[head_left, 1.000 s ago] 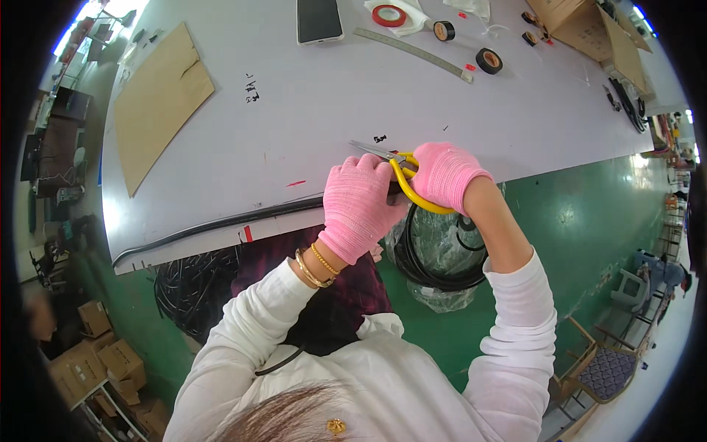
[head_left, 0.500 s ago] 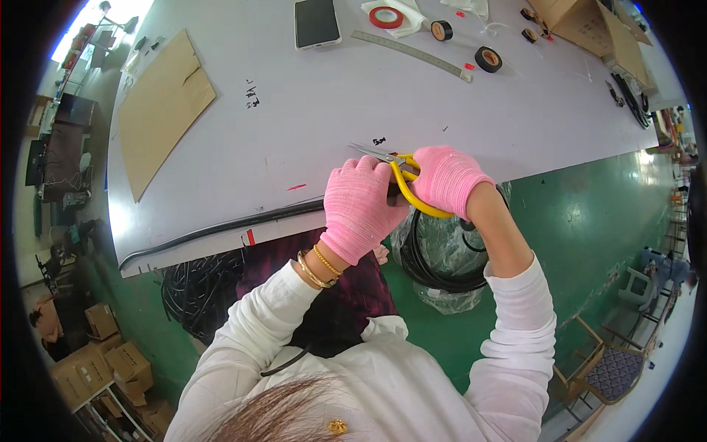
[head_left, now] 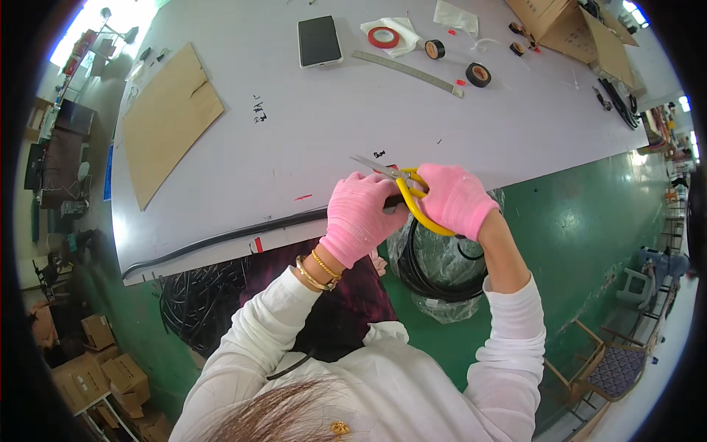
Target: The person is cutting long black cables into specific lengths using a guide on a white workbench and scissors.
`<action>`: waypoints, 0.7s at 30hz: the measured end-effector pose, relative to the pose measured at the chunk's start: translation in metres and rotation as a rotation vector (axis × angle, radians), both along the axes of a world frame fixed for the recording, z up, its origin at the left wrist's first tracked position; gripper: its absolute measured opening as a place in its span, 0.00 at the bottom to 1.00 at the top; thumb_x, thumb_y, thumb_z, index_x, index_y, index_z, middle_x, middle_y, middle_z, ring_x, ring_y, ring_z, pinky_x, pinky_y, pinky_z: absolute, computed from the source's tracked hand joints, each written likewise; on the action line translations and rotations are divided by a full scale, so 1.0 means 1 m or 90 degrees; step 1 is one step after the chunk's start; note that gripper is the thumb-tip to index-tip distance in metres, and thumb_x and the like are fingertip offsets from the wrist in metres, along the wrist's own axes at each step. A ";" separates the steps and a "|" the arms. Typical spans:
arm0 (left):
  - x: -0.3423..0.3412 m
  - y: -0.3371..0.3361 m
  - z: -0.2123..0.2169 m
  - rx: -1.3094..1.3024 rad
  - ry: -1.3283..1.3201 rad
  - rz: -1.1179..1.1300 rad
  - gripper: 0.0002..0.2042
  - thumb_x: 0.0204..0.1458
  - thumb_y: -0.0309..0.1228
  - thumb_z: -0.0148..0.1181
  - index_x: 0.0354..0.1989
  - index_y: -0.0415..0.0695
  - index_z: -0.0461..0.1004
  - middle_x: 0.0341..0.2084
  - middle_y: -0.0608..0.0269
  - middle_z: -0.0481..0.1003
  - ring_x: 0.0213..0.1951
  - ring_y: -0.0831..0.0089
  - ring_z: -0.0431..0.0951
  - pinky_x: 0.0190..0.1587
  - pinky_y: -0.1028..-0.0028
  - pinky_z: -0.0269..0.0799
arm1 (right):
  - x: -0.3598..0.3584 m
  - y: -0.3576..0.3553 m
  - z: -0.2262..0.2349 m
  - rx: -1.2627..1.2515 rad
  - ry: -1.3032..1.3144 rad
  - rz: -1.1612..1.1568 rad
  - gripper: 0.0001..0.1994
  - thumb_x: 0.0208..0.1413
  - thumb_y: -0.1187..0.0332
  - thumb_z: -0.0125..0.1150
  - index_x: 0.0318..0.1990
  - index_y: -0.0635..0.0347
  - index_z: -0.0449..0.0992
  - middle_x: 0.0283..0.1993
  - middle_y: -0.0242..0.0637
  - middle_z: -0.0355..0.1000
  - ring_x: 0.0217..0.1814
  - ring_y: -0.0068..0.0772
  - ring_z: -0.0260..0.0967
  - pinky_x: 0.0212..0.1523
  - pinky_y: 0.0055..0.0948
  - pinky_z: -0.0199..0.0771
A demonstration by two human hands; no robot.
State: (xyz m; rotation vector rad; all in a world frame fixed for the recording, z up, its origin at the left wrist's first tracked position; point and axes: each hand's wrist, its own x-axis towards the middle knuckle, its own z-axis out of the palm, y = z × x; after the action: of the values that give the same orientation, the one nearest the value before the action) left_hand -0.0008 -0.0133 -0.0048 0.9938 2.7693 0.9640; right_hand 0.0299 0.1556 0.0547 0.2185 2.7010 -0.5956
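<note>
Along the front edge of the table lies a long black cable or tube (head_left: 221,237). My left hand (head_left: 359,219), in a pink knit glove, is closed around it near its right part. My right hand (head_left: 456,200), also gloved in pink, grips a pair of scissors (head_left: 423,217) with yellow handles. The scissors' blades point to the upper left, just above my left fingers, and look slightly parted. Part of the black piece shows between the two hands, beside the handles; my fingers hide where it ends.
Farther back lie a phone (head_left: 319,42), a steel ruler (head_left: 405,71), red tape (head_left: 383,37) and black tape (head_left: 478,74). A cardboard sheet (head_left: 173,121) rests at left, an open carton (head_left: 554,29) at back right. Below the table are a black coil (head_left: 423,276) and a black tangle (head_left: 199,298).
The whole view has shifted slightly, with the table sitting a little lower. Both hands keep nearly the same grip on the black piece and the scissors.
</note>
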 end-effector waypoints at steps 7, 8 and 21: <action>-0.003 -0.037 0.042 0.092 -0.527 -0.039 0.07 0.43 0.25 0.59 0.30 0.35 0.76 0.22 0.67 0.72 0.26 0.78 0.69 0.32 0.77 0.66 | 0.060 -0.013 0.007 -0.436 0.419 -0.212 0.11 0.57 0.62 0.61 0.32 0.61 0.71 0.25 0.35 0.71 0.28 0.30 0.68 0.32 0.32 0.68; -0.003 -0.044 0.050 0.085 -0.527 -0.033 0.07 0.43 0.25 0.59 0.30 0.35 0.76 0.22 0.67 0.72 0.26 0.78 0.69 0.32 0.77 0.66 | 0.077 -0.025 0.015 -0.556 0.515 -0.299 0.10 0.57 0.63 0.61 0.32 0.60 0.71 0.25 0.33 0.70 0.27 0.25 0.64 0.31 0.30 0.66; 0.009 -0.057 0.083 0.046 -0.664 -0.113 0.04 0.48 0.23 0.60 0.31 0.37 0.76 0.22 0.72 0.72 0.27 0.85 0.68 0.32 0.80 0.67 | 0.186 -0.129 -0.058 -0.727 0.043 -0.375 0.15 0.48 0.70 0.60 0.43 0.62 0.65 0.33 0.28 0.62 0.33 0.18 0.60 0.34 0.20 0.65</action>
State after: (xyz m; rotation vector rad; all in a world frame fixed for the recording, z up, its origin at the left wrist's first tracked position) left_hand 0.0081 -0.0702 0.0778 0.4837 1.7629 1.1153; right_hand 0.2156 0.0271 -0.0037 0.6544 1.8862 -2.1620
